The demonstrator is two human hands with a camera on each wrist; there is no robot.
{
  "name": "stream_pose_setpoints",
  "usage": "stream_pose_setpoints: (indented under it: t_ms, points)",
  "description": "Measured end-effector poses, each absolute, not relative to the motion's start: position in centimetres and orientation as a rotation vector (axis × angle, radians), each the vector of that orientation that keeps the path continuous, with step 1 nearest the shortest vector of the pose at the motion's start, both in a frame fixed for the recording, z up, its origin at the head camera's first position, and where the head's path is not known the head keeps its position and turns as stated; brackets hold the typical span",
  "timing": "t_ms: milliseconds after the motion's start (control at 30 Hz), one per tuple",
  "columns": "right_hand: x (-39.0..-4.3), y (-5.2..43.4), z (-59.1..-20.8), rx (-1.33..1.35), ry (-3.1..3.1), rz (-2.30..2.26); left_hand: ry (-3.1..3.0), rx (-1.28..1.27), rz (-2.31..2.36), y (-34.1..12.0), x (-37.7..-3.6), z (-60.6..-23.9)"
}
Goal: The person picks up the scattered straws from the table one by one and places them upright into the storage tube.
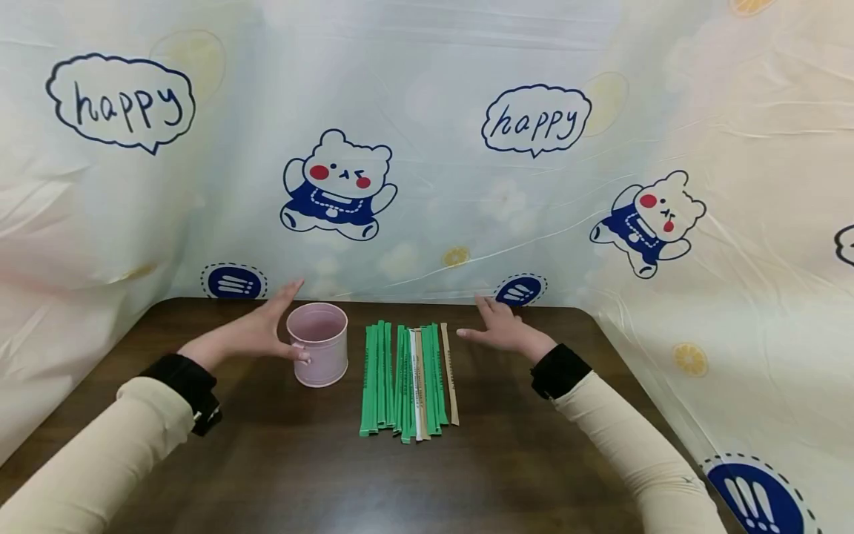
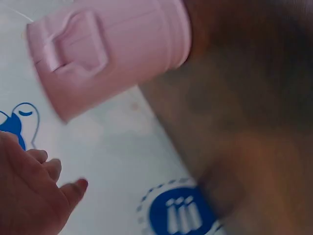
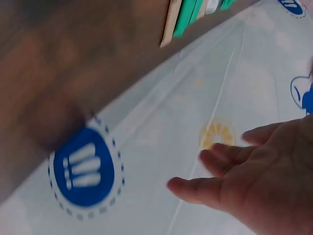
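A pink metal-looking bucket [image 1: 321, 363] stands upright on the brown table, its small side handle [image 2: 100, 41] showing in the left wrist view. My left hand [image 1: 250, 330] is beside the bucket, fingers spread; the thumb overlaps its side in the head view, and I cannot tell whether it touches. To the right of the bucket lies a row of slim, flat printed sticks: several green ones [image 1: 369, 382], a white one [image 1: 415, 386] and brown ones [image 1: 450, 374]. My right hand [image 1: 503, 330] hovers right of the row with fingers extended, holding nothing.
The dark wooden table [image 1: 280, 460] has rounded far corners. Behind it and along both sides hangs a pale printed sheet [image 1: 434, 148] with bears and "happy" bubbles. Black bands [image 1: 560, 371] sit around both wrists.
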State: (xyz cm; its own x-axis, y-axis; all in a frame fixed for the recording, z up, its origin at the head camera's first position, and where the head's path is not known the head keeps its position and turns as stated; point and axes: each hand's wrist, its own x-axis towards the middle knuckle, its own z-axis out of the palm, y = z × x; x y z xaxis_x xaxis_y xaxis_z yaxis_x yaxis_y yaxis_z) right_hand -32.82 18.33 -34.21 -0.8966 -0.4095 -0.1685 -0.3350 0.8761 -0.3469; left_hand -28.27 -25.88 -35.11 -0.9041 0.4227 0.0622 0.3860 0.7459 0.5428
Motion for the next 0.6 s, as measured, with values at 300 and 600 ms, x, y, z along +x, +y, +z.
stream_pose_setpoints:
  t_ms: [300, 600]
  points:
    - [-34.1, 15.6, -38.1, -0.385, 2.818, -0.590, 2.764, 0.533, 1.182, -26.0, -28.0, -39.1]
    - [-35.1, 13.8, -40.4, -0.357, 2.820, -0.686, 2.685, 0.493, 1.414, -25.4, -28.7, -40.8]
